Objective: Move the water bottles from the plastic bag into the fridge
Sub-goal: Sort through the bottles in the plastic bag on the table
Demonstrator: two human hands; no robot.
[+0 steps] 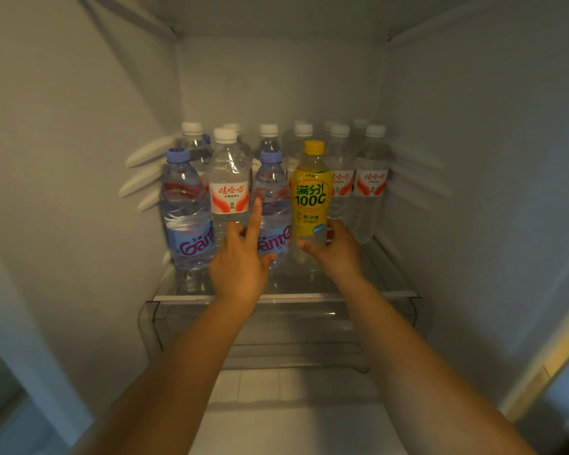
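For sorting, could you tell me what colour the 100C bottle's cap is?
Yellow cap, clearest in the head view.

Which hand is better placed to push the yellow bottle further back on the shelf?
Probably the right hand: it already wraps the base of the yellow bottle. The left hand is at the purple-capped bottle.

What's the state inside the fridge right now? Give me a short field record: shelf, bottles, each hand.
shelf: glass shelf, bottles standing upright in rows on it
front row: two blue-capped bottles, a white-capped bottle between them, a yellow bottle to their right
back rows: more white-capped bottles; exact count unclear
left hand: open, index finger raised, in front of the right blue-capped bottle
right hand: fingers around the base of the yellow bottle
plastic bag: not in view
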